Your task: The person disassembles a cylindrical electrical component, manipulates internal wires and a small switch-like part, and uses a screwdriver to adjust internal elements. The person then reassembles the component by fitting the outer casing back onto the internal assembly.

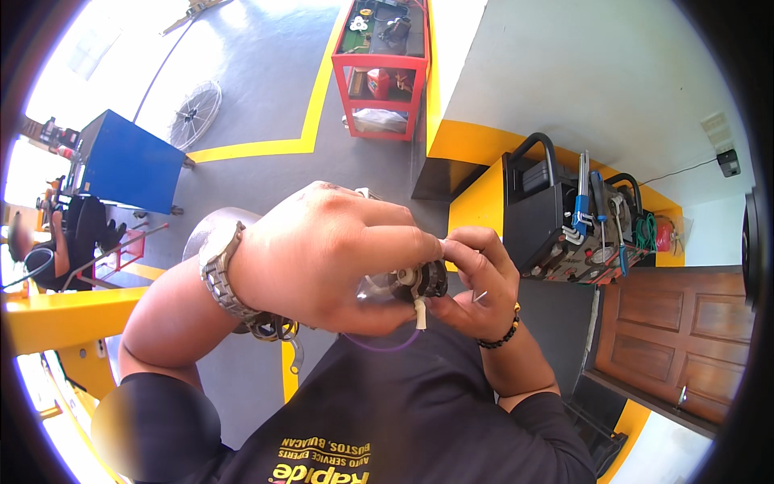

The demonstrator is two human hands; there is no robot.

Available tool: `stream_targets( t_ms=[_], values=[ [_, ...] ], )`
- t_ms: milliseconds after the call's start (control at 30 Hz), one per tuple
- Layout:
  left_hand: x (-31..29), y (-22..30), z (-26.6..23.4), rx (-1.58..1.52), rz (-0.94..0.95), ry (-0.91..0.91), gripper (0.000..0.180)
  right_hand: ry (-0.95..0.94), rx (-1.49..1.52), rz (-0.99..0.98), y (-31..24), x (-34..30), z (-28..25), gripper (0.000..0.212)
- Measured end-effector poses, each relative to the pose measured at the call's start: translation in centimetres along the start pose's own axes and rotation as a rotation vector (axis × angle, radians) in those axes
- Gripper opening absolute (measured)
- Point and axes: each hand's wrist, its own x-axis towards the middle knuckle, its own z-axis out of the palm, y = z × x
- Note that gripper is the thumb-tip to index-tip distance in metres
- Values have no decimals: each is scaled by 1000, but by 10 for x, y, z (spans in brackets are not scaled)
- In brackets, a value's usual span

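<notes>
Close in front of my chest, both hands meet around a small dark round mechanical part point(431, 278) with a metal fitting and a short whitish tab. My left hand point(330, 250), with a silver watch point(218, 274) on its wrist, is closed over the part's left side and hides much of it. My right hand point(484, 278), wearing a dark beaded bracelet point(501, 337), pinches its right side. A thin metal pin-like piece point(480, 297) sticks out at the right fingers. Below my left wrist shows a metal piece with a curved lever point(297, 353); what it belongs to is hidden.
A black equipment cart point(532, 226) with hex keys and wrenches stands at the right, near a brown wooden door point(669, 339). A red shelf cart point(379, 60) is ahead. To the left are a blue cabinet point(129, 161), a wheel point(196, 115), a yellow beam point(72, 315) and a seated person point(81, 234).
</notes>
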Motion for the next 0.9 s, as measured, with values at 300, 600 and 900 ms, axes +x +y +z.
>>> stream_targets(
  t_ms=[300,600,900],
  values=[
    [-2,-6,-2,-72,72,-29,50,-19,-146,-237,9,3,0,54],
    [-3,2,1,-36,117,11,60,73,-29,-246,7,0,14,45],
    [-4,6,3,-76,20,15,60,172,284,-8,2,-10,33,53]
  ],
)
